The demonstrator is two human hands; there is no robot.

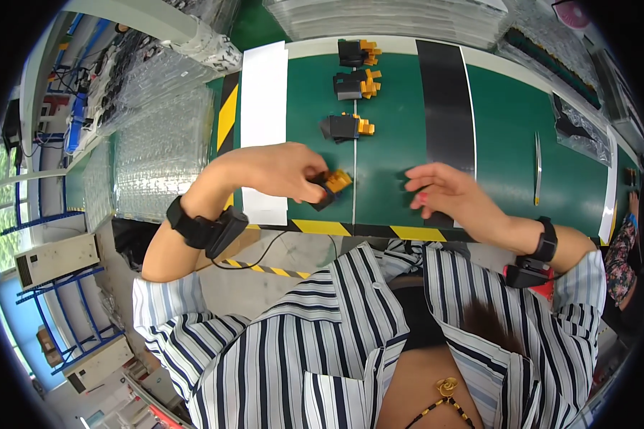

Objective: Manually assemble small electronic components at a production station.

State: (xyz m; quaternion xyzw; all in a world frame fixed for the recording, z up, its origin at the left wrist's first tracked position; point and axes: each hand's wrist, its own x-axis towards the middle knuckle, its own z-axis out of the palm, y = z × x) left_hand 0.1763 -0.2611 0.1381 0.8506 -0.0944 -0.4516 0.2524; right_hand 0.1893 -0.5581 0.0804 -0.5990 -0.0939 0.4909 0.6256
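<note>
My left hand [283, 171] grips a small black part with an orange end [338, 180] between thumb and fingers, low over the green table near its front edge. To the right of it, my right hand [454, 193] hovers above the table with its fingers loosely bent and apart; nothing shows in it. Beyond the left hand, several similar black-and-orange parts lie in a column along a thin pale line: a near one [347, 127], a middle one [358, 84] and a far one [359, 52]. Fingers partly cover the held part.
White strip [263, 93] and black strip [445, 100] cross the green table [393, 143]. Metal tweezers [538, 168] lie at right, near a clear plastic bag [579, 129]. Clear plastic trays [161, 157] are stacked at left, more [393, 18] behind. Another person's arm [622, 257] shows far right.
</note>
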